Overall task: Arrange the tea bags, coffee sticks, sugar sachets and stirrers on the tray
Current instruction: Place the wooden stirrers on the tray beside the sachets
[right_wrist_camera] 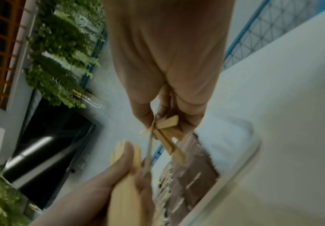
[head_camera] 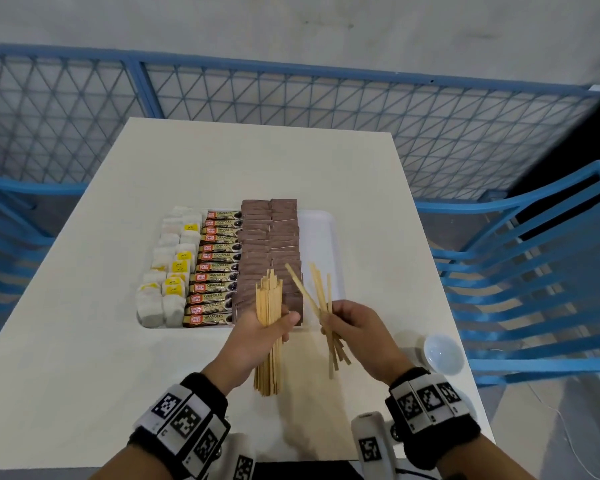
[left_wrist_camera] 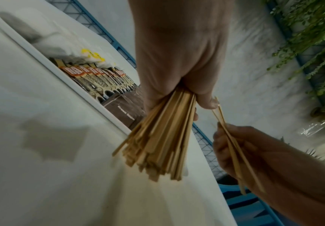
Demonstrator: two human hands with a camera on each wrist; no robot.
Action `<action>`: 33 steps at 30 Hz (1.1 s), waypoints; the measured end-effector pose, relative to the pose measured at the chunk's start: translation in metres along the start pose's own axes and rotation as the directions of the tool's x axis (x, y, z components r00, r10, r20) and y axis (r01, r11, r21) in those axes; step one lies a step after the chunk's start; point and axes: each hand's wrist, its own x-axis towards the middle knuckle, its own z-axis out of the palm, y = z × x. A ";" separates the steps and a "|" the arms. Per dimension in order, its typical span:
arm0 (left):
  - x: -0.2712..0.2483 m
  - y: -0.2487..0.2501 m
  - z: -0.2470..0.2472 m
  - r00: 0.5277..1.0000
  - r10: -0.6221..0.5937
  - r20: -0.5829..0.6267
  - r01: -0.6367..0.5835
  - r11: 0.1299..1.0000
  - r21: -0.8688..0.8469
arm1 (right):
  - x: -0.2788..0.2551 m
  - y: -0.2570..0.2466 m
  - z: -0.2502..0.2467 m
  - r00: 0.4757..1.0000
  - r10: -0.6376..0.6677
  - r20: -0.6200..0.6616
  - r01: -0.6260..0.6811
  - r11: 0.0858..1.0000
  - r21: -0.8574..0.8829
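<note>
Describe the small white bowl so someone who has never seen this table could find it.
Start at the white table and go to its near right corner, past the tray. The small white bowl sits there beside the right hand, the only round, empty dish among flat packets and wooden sticks.

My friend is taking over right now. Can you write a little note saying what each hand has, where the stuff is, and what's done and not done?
Left hand: grips the big bundle of stirrers, held above the table.
Right hand: holds a few loose stirrers, splayed out.
Tray: tea bags on the left, coffee sticks next, brown sugar sachets after them.
Done: those three rows are laid out.
Left: the stirrers. None lie on the tray yet; the strip at its right side looks free for them.
</note>
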 end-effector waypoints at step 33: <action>0.007 0.044 0.025 0.887 0.297 -0.353 -0.342 0.937 -0.070 | 0.036 -0.016 0.049 0.894 0.319 0.315 -0.443 0.739 0.508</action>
